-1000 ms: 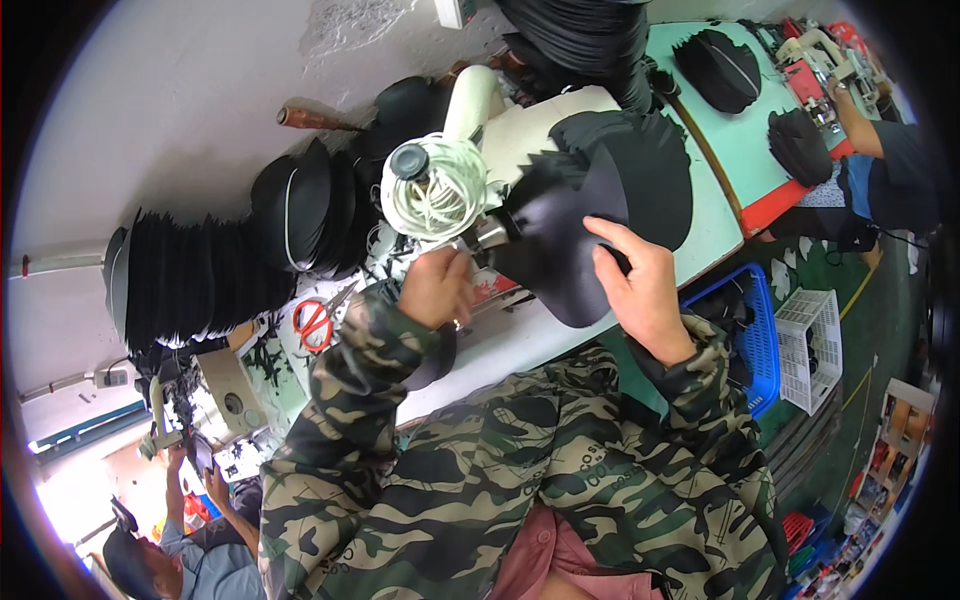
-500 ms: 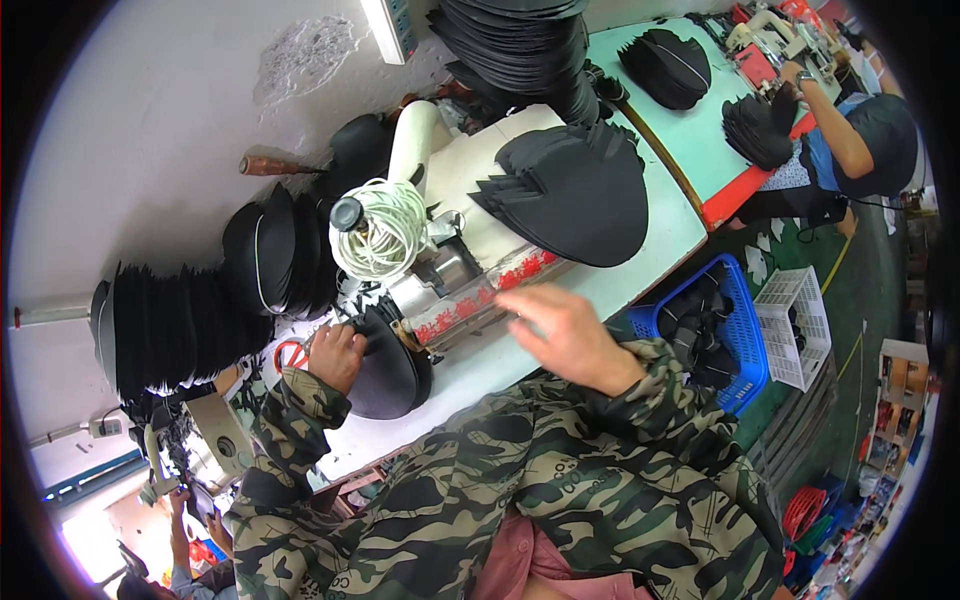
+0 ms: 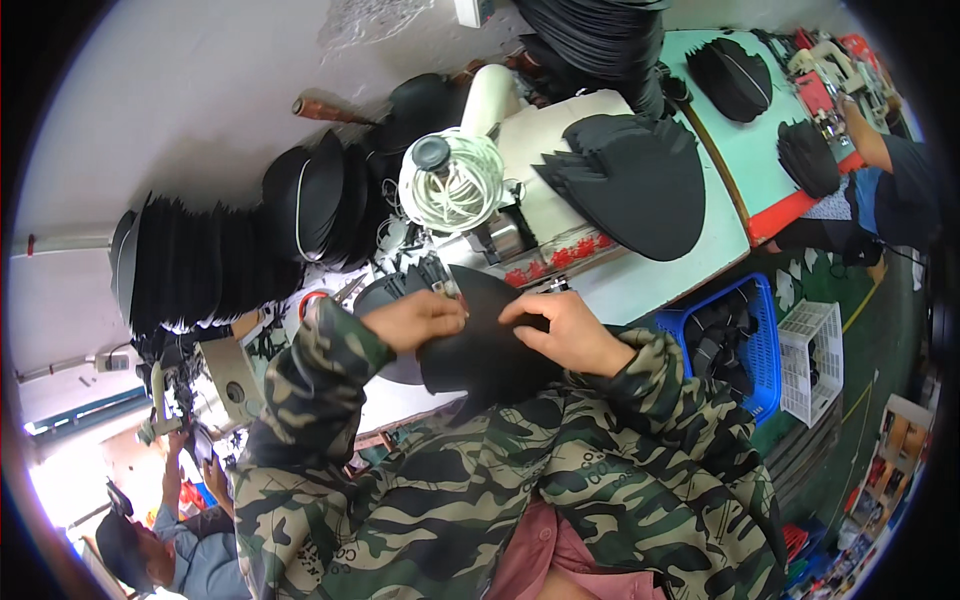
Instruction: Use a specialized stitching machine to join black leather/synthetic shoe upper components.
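a pale wall [image 3: 200, 110] with a rough patch [image 3: 375, 18] stood far left, bright light [image 3: 58, 480] glared near left, a green floor [image 3: 854, 288] spread right, brown shelving [image 3: 895, 440] stood near right

The person wore a loose camouflage jacket [image 3: 420, 480] blotched in green, black and tan, with small dark lettering printed among the patches. Its left sleeve [image 3: 310, 400] and right sleeve [image 3: 685, 400] ran long in matching cloth. At the near side, the front parted over a dusty pink shirt [image 3: 522, 560]. The left hand [image 3: 418, 320] and right hand [image 3: 572, 335] were bare.

A workshop, shown by stacked black pieces [image 3: 205, 265] and a bench machine [image 3: 497, 238]
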The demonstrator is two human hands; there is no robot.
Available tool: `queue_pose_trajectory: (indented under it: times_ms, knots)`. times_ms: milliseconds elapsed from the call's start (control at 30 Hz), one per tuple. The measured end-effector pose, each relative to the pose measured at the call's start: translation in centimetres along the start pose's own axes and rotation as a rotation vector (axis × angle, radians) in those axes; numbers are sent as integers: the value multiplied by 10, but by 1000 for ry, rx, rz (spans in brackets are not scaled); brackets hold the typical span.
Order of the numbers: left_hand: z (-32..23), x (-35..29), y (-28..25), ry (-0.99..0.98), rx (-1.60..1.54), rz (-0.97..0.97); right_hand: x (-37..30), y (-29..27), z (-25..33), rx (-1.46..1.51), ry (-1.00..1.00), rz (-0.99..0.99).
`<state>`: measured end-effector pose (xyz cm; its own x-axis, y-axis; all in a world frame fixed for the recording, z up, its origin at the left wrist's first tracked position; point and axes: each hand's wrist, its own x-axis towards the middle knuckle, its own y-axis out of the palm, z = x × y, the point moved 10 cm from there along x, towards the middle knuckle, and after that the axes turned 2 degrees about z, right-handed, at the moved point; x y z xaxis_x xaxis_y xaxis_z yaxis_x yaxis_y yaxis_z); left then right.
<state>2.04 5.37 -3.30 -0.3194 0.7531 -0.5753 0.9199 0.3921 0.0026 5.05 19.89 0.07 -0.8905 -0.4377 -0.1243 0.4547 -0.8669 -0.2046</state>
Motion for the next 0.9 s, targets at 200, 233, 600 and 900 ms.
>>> queue_pose_trajectory:
  times_ms: [200, 233, 600, 900]
  knots:
    - [27, 5, -34, -322, -349, -51, 17, 71, -6, 290, 183, 127]
    - [25, 9, -38, -301, -362, -47, 19, 74, -10, 287, 189, 122]
    - [-1, 54, -56, -59, -288, -301, 20, 33, -23, 487, 98, -54]
    - [-31, 19, 5, 70, -177, -193, -45, -92, 20, -146, -46, -498]
